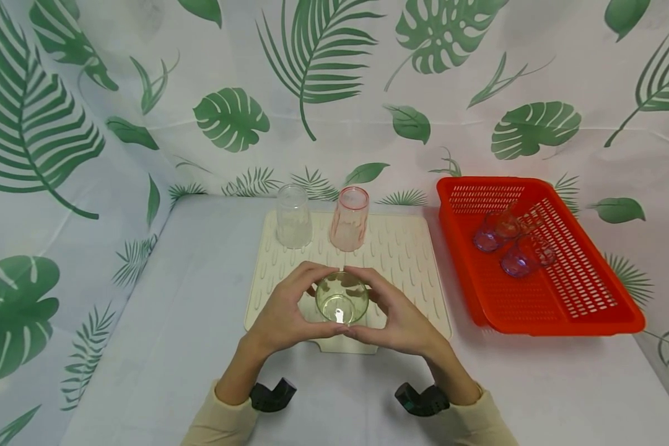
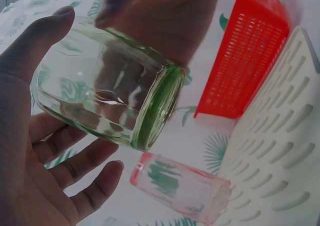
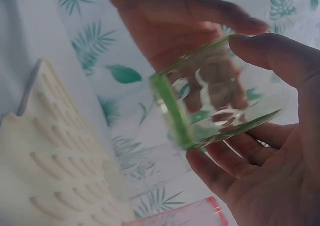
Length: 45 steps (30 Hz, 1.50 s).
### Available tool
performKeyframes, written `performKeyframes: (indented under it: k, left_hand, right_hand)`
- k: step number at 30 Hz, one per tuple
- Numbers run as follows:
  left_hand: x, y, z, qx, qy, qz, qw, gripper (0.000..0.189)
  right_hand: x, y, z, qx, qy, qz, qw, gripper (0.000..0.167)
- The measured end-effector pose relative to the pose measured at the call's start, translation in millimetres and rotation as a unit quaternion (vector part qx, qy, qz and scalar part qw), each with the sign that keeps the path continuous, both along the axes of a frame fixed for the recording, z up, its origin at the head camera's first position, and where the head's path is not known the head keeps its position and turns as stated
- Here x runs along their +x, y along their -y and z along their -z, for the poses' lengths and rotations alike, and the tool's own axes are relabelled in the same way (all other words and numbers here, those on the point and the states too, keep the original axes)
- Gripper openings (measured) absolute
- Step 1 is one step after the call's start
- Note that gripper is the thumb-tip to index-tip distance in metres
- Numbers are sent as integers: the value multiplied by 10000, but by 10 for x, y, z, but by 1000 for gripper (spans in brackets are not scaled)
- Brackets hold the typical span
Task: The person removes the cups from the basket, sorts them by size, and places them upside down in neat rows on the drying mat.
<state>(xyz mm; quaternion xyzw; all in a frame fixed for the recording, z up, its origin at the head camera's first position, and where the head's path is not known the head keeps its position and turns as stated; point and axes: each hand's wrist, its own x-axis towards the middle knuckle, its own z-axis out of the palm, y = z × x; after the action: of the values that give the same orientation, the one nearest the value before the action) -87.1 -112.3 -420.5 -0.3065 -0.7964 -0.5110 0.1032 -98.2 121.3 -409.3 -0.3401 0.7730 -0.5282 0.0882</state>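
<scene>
Between both hands, above the front of a cream draining mat (image 1: pixel 407 266), is a short green-tinted glass (image 1: pixel 341 303) with its open mouth toward the head camera. My left hand (image 1: pixel 283 310) curls round its left side, fingers behind and thumb in front. The right hand (image 1: pixel 401 316) grips the other side the same way, and the thumb tips meet at the near rim. In the left wrist view the thick green base of the glass (image 2: pixel 157 106) points toward the mat. Behind it, a clear glass (image 1: pixel 293 217) and a pink glass (image 1: pixel 349 220) stand on the mat.
On the right stands a red perforated basket (image 1: pixel 541 316) holding several glasses, among them a purple-tinted glass (image 1: pixel 518 260). A leaf-patterned white sheet (image 1: pixel 334 148) hangs behind the table. Each wrist wears a black camera mount.
</scene>
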Motion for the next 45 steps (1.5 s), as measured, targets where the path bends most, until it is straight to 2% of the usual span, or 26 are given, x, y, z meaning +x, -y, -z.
performKeyframes:
  k: [6, 11, 17, 23, 29, 40, 45]
  left_hand:
    - [-4, 3, 7, 123, -39, -23, 9999, 75]
    - [4, 9, -3, 136, -97, -38, 9999, 76]
    - [-5, 21, -14, 155, -172, -53, 9997, 75]
    - [-26, 66, -18, 213, -175, -119, 9995, 76]
    - [-30, 120, -31, 90, -80, -246, 9996, 77]
    - [-19, 164, -33, -93, 448, -200, 9988, 73]
    - [-4, 154, -43, -164, 706, -84, 9973, 71]
  right_hand:
    - [-90, 68, 208, -24, 479, -300, 9984, 79]
    - [-141, 107, 359, 12, 516, -468, 9976, 72]
    - [-168, 100, 426, 73, 400, -507, 9979, 63]
    - [-203, 41, 406, -41, 450, -493, 9978, 60]
    - [-239, -70, 340, -279, 581, -402, 9971, 56]
    - [-303, -258, 262, -1281, 412, -426, 9900, 58]
    - [-322, -272, 239, -1871, 382, -587, 9798, 57]
